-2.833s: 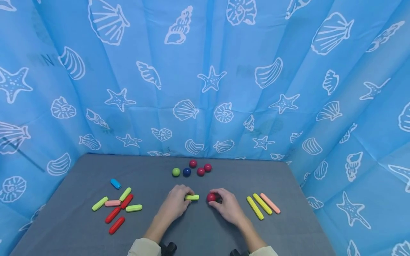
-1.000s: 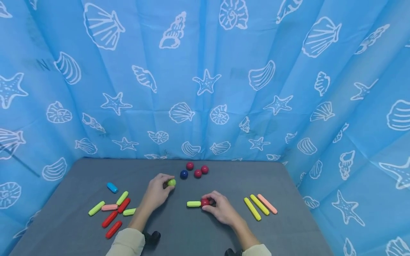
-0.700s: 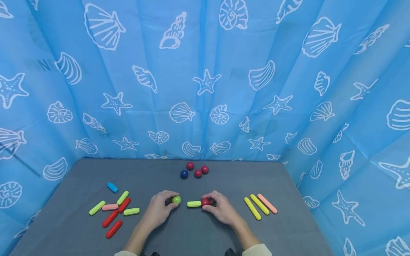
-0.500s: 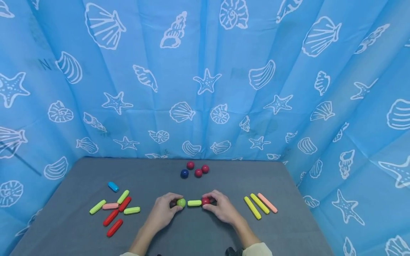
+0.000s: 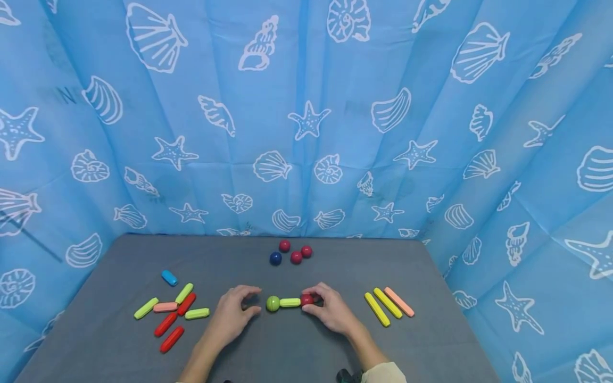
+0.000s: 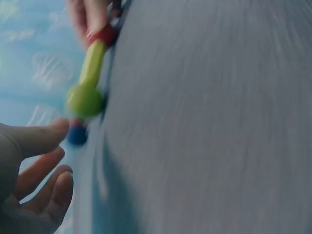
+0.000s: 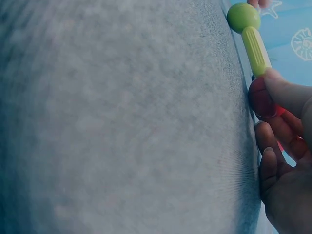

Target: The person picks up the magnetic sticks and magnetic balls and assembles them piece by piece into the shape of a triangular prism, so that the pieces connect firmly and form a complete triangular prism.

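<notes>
My right hand [image 5: 331,310] pinches a red ball [image 5: 307,300] between thumb and fingers. From that ball a short yellow-green rod [image 5: 289,302] runs left to a green ball [image 5: 273,304], the three joined end to end in a row. To the left of the green ball is my left hand [image 5: 233,313], apart from it, thumb and fingers spread with nothing between them. The left wrist view, somewhat blurred, shows the gap between the left fingertips and the green ball [image 6: 85,101]. In the right wrist view the thumb lies over the red ball [image 7: 263,97].
Behind the hands sit a blue ball [image 5: 275,258] and several red balls [image 5: 296,257]. At left lie several short rods, red [image 5: 172,339], green, pink and blue [image 5: 169,277]. Two yellow rods [image 5: 377,309] and a pink rod [image 5: 399,302] lie at right. A blue shell-print curtain [image 5: 306,117] surrounds the grey table.
My left hand set the yellow-green rod against the red ball, took the green ball from the back group and brought it to the rod's left end. It has let go and drawn back left.
</notes>
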Demonstrator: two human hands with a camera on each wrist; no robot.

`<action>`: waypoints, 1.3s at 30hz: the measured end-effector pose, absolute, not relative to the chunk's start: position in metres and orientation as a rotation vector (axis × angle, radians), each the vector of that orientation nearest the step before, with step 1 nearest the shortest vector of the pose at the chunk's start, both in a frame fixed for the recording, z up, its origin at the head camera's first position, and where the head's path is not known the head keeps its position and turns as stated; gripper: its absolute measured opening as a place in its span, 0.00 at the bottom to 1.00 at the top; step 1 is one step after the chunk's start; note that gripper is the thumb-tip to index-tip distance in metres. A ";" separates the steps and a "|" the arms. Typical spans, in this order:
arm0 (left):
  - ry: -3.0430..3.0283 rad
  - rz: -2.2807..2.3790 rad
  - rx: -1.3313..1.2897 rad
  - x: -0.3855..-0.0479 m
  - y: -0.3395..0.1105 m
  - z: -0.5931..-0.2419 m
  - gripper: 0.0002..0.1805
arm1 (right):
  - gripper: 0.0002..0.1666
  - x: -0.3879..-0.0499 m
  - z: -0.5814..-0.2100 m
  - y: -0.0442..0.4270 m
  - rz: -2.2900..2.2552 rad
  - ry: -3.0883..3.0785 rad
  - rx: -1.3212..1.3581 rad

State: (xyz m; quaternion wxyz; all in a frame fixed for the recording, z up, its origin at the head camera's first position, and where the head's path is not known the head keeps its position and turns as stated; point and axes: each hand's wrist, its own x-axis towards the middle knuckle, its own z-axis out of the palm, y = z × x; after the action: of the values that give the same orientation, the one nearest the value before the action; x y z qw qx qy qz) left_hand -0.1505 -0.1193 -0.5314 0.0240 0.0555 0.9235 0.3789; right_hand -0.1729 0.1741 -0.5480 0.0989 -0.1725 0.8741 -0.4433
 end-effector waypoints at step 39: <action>2.726 1.405 0.111 -0.206 -0.090 -0.530 0.17 | 0.20 -0.174 -0.550 0.174 -1.332 2.564 -0.481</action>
State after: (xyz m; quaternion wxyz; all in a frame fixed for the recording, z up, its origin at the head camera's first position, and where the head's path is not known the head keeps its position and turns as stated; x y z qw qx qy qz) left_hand -0.2062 -0.0905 -0.5300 0.0366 0.0360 0.8877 0.4575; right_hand -0.1741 0.1745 -0.5502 0.1061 -0.1635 0.8704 -0.4521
